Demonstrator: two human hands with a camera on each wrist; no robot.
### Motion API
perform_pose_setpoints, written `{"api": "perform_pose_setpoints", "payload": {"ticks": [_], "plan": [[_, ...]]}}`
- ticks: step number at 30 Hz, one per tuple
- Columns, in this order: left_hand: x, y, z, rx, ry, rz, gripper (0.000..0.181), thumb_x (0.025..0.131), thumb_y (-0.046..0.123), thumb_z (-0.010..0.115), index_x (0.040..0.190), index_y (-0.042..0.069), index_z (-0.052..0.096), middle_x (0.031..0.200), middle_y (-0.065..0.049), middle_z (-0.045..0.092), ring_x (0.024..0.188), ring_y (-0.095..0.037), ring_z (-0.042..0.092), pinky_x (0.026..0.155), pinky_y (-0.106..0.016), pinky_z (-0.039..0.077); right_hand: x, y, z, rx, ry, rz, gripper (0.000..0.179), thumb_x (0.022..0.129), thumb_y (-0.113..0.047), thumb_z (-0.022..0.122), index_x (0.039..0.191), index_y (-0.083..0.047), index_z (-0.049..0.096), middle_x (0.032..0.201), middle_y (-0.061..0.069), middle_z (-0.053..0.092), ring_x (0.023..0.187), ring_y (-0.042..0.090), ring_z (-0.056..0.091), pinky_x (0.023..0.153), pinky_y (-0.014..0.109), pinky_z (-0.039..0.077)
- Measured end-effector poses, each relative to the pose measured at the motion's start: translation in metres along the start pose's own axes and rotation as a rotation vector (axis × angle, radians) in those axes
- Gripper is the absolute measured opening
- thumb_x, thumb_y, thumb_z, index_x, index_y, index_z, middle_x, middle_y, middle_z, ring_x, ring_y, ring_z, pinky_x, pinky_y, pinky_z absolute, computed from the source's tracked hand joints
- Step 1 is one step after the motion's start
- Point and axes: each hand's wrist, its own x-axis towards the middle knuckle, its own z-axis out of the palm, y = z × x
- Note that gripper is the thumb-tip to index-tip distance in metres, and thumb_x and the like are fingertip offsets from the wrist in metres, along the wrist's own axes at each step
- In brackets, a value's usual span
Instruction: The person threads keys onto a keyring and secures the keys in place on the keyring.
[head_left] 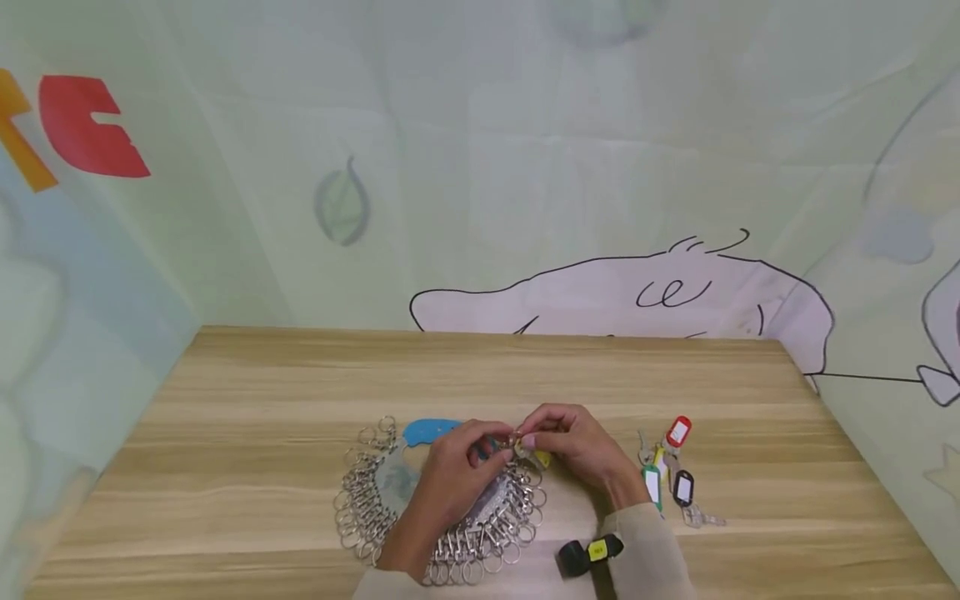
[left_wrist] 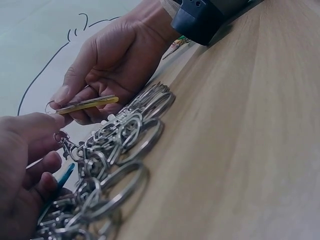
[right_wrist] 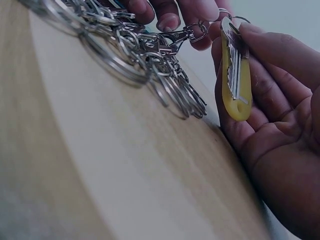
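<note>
Key point(right_wrist: 233, 70) — yellow tag point(right_wrist: 244, 82) | held in right hand point(head_left: 576, 446) | beside left hand point(head_left: 453, 473)

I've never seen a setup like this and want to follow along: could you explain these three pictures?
There is no machine here, just a person's bare left hand and right hand. The wide picture looks down from a head camera; the two close ones come from cameras on the left and right wrists. On the wooden table lie many metal clips with rings, a blue piece and, to the right, tagged keys. The right hand holds a key with a yellow tag; the left hand pinches at its small ring.
</note>
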Motion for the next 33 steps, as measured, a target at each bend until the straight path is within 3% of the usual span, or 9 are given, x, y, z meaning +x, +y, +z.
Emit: {"api": "perform_pose_setpoints", "payload": {"ticks": [9, 16, 33], "plan": [[0.0010, -0.0001, 0.0006, -0.016, -0.003, 0.026, 0.042, 0.083, 0.011, 0.083, 0.122, 0.015, 0.070, 0.106, 0.007, 0.068, 0.070, -0.010, 0.057, 0.057, -0.025, 0.048, 0.0000, -0.0014, -0.0012, 0.005, 0.000, -0.007, 0.012, 0.088, -0.003, 0.072, 0.100, -0.003, 0.072, 0.102, 0.016, 0.071, 0.092, 0.023, 0.065, 0.080, 0.029, 0.050], [0.0000, -0.0008, 0.0009, -0.037, 0.005, 0.035, 0.036, 0.082, 0.005, 0.083, 0.114, 0.018, 0.073, 0.090, 0.010, 0.065, 0.069, -0.010, 0.056, 0.059, -0.025, 0.048, 0.0002, -0.0001, -0.0005, 0.000, 0.010, 0.011, 0.011, 0.089, -0.002, 0.072, 0.100, -0.005, 0.072, 0.102, 0.015, 0.071, 0.091, 0.022, 0.064, 0.079, 0.029, 0.049], [-0.0002, -0.0023, 0.0010, -0.028, 0.012, 0.038, 0.032, 0.084, 0.005, 0.081, 0.112, 0.018, 0.074, 0.088, 0.012, 0.065, 0.069, -0.009, 0.057, 0.060, -0.025, 0.049, 0.0008, 0.0002, -0.0005, 0.008, -0.006, 0.006, 0.014, 0.088, -0.002, 0.071, 0.098, -0.012, 0.074, 0.101, 0.014, 0.072, 0.091, 0.022, 0.064, 0.080, 0.029, 0.050]]}}
